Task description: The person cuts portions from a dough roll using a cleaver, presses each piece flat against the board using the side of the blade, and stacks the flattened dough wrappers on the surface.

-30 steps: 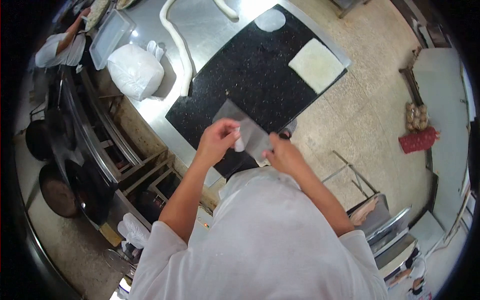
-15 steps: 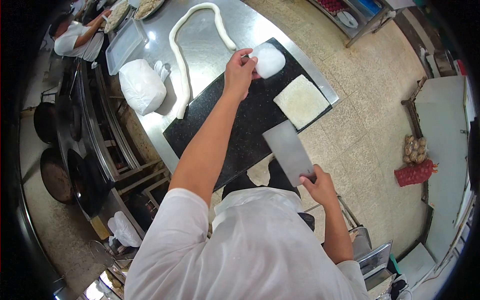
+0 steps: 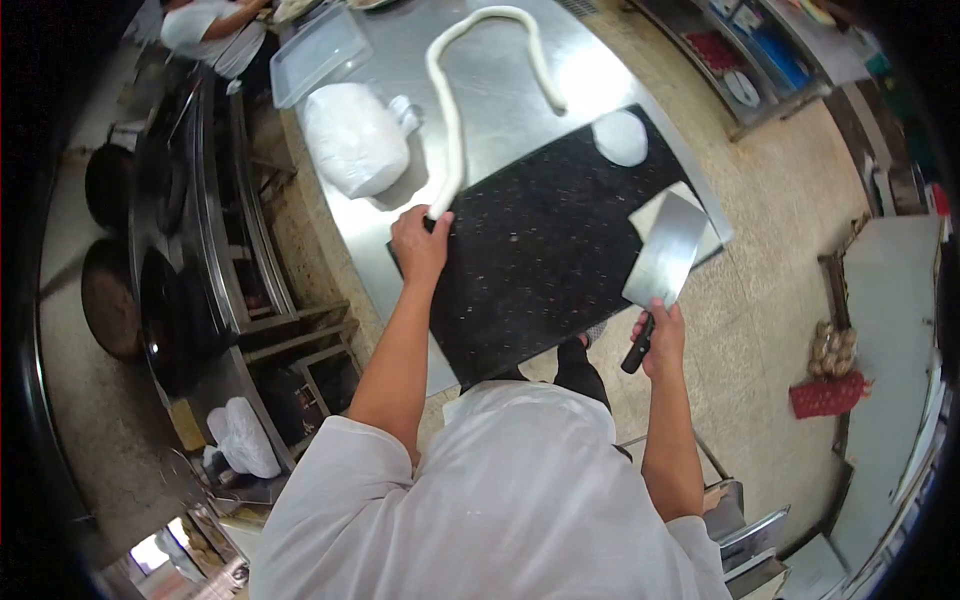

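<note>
My single view comes from a camera worn on my head, facing forward and steeply down. My white shirt [image 3: 490, 480] lies nearest, filling the bottom centre; farther off come my left hand [image 3: 418, 245] and right hand [image 3: 660, 338], then the black slab [image 3: 520, 265] and steel table [image 3: 505, 130] toward the top. The very wide lens also catches woks [image 3: 108, 300] at left and tiled floor [image 3: 765, 220] at right, bending into dark edges.
</note>
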Demonstrator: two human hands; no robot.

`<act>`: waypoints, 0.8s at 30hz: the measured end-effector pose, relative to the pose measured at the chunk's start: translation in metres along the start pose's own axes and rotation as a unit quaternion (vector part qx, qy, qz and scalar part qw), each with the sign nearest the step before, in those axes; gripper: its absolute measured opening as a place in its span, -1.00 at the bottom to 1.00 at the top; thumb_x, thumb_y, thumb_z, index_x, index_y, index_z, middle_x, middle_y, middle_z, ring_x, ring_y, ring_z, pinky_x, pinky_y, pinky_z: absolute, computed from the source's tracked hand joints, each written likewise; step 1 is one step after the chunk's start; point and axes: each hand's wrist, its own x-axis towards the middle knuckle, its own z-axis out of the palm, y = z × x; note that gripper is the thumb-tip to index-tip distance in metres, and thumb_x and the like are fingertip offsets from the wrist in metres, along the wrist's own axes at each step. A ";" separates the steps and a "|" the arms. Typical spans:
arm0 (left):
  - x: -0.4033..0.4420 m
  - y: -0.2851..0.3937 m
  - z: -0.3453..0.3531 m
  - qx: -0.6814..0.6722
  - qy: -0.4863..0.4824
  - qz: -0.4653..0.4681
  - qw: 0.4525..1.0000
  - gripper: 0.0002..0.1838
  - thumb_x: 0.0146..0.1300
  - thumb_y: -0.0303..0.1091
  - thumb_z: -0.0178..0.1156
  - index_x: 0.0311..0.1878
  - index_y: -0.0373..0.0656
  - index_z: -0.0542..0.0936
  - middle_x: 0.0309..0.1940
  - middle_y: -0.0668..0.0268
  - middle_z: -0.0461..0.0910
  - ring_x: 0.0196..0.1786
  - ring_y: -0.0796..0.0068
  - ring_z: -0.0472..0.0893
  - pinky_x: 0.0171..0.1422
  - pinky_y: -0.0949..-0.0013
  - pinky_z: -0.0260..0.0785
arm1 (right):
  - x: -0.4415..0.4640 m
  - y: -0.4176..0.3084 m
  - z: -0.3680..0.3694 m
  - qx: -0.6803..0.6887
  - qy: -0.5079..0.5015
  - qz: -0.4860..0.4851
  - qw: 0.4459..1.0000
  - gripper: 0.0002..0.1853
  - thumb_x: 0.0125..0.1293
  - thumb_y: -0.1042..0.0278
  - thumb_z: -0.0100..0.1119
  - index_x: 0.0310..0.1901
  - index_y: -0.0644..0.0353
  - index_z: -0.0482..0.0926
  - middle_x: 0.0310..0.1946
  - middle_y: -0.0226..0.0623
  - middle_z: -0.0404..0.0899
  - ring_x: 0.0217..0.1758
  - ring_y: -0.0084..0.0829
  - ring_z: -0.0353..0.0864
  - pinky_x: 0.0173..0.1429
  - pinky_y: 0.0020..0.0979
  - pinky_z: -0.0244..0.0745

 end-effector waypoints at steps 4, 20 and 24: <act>0.009 -0.009 -0.005 -0.071 0.014 0.087 0.994 -0.64 0.25 -0.15 0.46 -0.05 -0.21 0.69 -0.18 0.09 0.69 -0.02 0.00 0.62 0.13 0.04 0.46 | -0.035 0.001 0.035 0.004 0.013 -0.026 1.000 -0.88 0.58 0.27 0.08 -0.03 0.10 0.47 -0.50 -0.42 0.46 -0.59 -0.53 0.46 -0.53 -0.43 0.40; -0.016 -0.067 -0.046 -0.178 -0.055 0.165 0.968 -0.79 0.17 -0.42 0.38 -0.12 -0.23 0.68 -0.26 0.05 0.63 -0.15 -0.07 0.64 -0.01 0.01 0.51 | -0.092 0.005 0.228 -0.741 -0.142 -0.351 0.554 -0.85 0.53 0.37 -0.12 -0.05 0.19 0.45 -0.17 0.04 0.69 -0.14 0.06 0.77 -0.08 -0.02 0.68; -0.003 -0.061 -0.049 -0.276 -0.098 0.064 0.954 -0.74 0.23 -0.34 0.30 -0.06 -0.28 0.68 -0.21 0.01 0.64 -0.12 -0.11 0.64 0.01 0.02 0.51 | -0.100 0.014 0.181 -0.722 -0.122 -0.328 0.597 -0.86 0.52 0.36 -0.04 -0.02 0.19 0.44 -0.19 0.06 0.69 -0.16 0.11 0.75 -0.12 0.05 0.63</act>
